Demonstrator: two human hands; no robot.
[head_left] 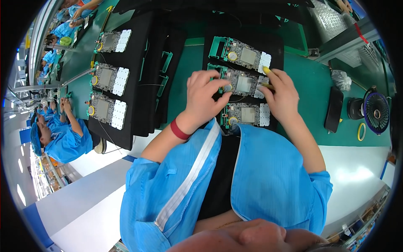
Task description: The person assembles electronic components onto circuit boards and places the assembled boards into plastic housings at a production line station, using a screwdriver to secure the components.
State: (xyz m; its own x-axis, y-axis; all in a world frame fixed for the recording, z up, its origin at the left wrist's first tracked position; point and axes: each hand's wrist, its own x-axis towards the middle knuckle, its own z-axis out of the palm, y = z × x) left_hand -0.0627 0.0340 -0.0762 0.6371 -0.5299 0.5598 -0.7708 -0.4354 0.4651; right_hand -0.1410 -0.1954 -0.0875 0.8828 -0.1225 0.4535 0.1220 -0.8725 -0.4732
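In front of me three circuit boards lie in a column on a black mat, and both hands are at the middle circuit board point(244, 85). At its left end my left hand point(203, 94), with a red band on the wrist, pinches thumb and forefinger about a small round coin cell point(228, 88). My right hand point(282, 90) has its fingers curled at the board's white right end, with a yellow cot on the forefinger. Above lies the far circuit board point(247, 54) beside a green frame point(217, 47). The near circuit board point(247, 114) sits just below my hands.
On the left, several more boards point(107, 78) rest on a black-covered rack point(142, 105). A black phone-like slab point(334, 110), a small fan point(375, 110), a yellow tape ring point(361, 131) and a clear plastic bag point(341, 80) are at right. Co-workers in blue point(69, 140) sit at far left.
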